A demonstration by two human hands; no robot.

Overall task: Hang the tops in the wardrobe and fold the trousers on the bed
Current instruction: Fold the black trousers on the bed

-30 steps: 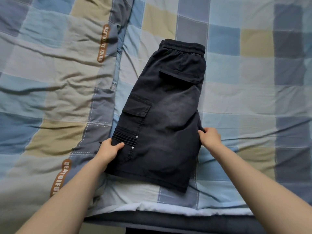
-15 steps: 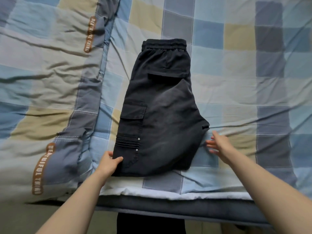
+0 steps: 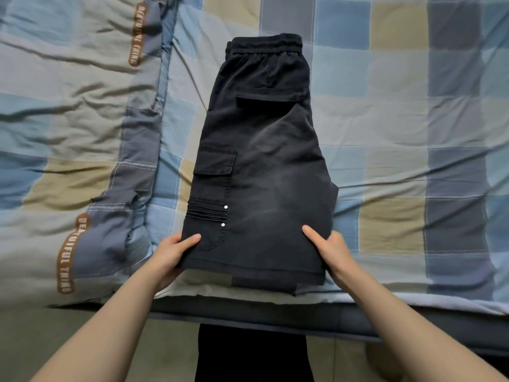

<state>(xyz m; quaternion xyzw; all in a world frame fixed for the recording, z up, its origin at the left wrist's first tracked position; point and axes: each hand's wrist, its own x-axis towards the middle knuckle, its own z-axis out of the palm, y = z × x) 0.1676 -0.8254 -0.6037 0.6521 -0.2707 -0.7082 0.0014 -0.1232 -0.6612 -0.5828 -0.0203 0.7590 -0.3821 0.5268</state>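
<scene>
Head view: both hands (image 3: pixel 168 255) (image 3: pixel 334 250) grip shorts (image 3: pixel 264 166); quilt (image 3: pixel 68 111) reads "BEAUTIFUL THING".

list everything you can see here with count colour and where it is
shorts: 1, black, folded in half lengthways, lying flat on the bed with the waistband at the far end
quilt: 1, checked blue, grey and tan with brown lettered labels, bunched on the left of the bed
sheet: 1, checked blue, grey and tan, covering the bed under the shorts
bed edge: 1, dark grey, along the near side
floor: pale, below the bed
left hand: 1, gripping the near left corner of the shorts
right hand: 1, gripping the near right corner of the shorts
</scene>
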